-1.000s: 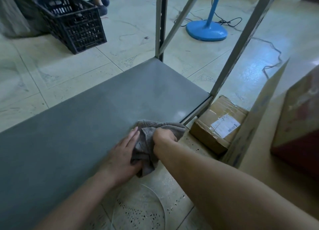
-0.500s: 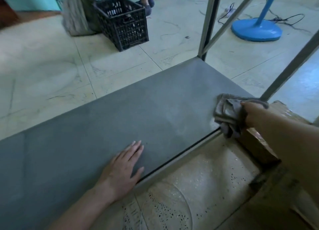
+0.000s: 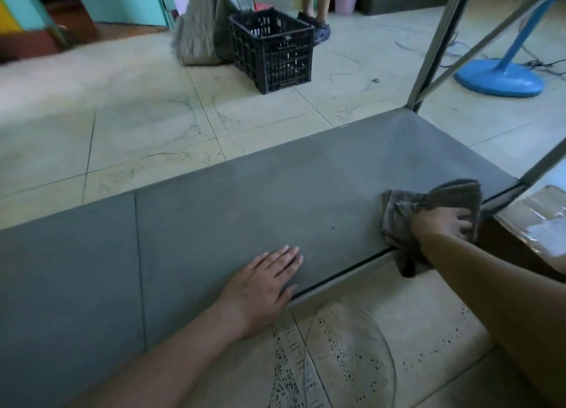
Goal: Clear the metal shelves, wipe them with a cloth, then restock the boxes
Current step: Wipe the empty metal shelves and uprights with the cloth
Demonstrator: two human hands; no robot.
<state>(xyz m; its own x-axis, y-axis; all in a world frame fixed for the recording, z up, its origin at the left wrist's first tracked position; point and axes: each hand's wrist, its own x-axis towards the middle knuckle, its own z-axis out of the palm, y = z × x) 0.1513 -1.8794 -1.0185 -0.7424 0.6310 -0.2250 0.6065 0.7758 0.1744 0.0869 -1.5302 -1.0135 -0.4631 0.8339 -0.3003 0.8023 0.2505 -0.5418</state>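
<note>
Black crate [image 3: 272,51], blue fan base [image 3: 499,77]

Shelf [image 3: 245,199] mid open; upright [image 3: 435,49], box [image 3: 533,221] hem right

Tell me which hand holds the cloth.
The right hand grips the cloth; the left hand lies flat on the shelf, holding nothing.

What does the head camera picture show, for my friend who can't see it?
A person's right hand grips a grey cloth on a metal shelf, while the left hand rests flat. A black crate stands on the floor behind.
</note>
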